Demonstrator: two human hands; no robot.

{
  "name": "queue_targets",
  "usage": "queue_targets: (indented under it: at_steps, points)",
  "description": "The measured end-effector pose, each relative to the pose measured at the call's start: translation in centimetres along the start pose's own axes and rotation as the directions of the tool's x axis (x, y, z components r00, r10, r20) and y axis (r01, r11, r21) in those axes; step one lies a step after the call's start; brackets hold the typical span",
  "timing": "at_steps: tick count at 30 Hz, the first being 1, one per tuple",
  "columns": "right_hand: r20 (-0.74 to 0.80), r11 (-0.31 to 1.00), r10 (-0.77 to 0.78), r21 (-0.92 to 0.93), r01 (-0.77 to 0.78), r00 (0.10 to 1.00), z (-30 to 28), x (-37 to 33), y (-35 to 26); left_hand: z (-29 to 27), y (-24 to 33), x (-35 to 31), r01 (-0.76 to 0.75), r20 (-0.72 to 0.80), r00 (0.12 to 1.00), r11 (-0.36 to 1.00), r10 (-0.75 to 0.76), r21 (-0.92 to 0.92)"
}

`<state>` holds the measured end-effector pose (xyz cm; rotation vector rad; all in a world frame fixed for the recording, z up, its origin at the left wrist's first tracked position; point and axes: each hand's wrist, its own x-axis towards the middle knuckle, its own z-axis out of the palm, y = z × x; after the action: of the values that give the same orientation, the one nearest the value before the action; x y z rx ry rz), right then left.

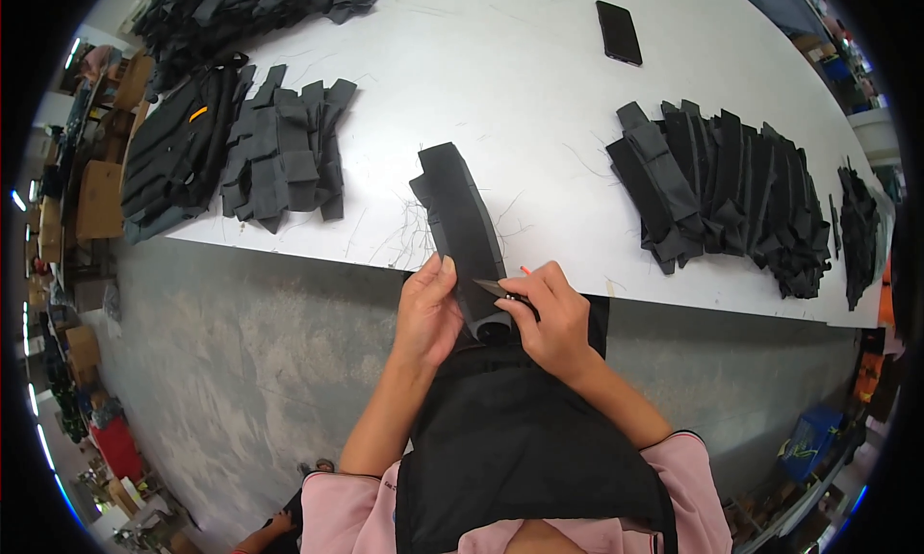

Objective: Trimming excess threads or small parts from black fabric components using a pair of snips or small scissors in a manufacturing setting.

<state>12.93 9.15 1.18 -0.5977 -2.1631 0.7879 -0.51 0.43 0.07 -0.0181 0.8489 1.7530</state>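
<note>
A long dark grey fabric strip (460, 207) lies over the table's near edge, its near end hanging toward my body. My left hand (430, 306) grips the strip's left side, thumb on top. In my right hand (551, 313) is a small pair of thread snips (493, 289), its pointed metal blades resting over the strip's right side. A small red tip shows beside the right fingers. Loose black threads (414, 231) are scattered on the table around the strip.
On the white table (500, 82), stacked grey strips (284, 154) and a black backpack (183, 145) lie left. More strips (722, 188) are piled right, below a black phone (618, 33). Another dark heap (250, 10) sits far left. A blue bin (810, 441) stands on the floor.
</note>
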Motion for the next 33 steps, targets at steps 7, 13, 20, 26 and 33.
queue_targets:
  at_steps: [7,13,20,26,33]
  points:
    - [0.168,0.856,0.427,0.242,-0.458,0.888,-2.3,-0.1,0.7,-1.7,0.3,0.5,0.048,-0.132,0.990,0.999,-0.046,0.014]
    - [0.341,0.702,0.430,0.457,-0.547,0.836,-1.2,-0.3,2.4,-1.4,0.1,0.4,0.056,-0.075,0.996,0.998,-0.055,0.011]
    - [0.291,0.662,0.476,0.503,-0.555,0.830,-1.0,-0.2,1.6,-0.8,0.2,0.1,0.039,-0.102,0.994,0.998,-0.035,0.044]
    - [0.161,0.902,0.331,0.236,-0.362,0.930,-1.9,0.3,1.3,-0.1,0.0,0.3,0.066,-0.135,0.989,0.997,-0.059,0.049]
    - [0.081,0.998,-0.003,-0.060,0.008,0.997,-1.4,1.1,1.3,-0.1,0.8,-0.2,0.051,-0.112,0.993,0.991,-0.038,0.121]
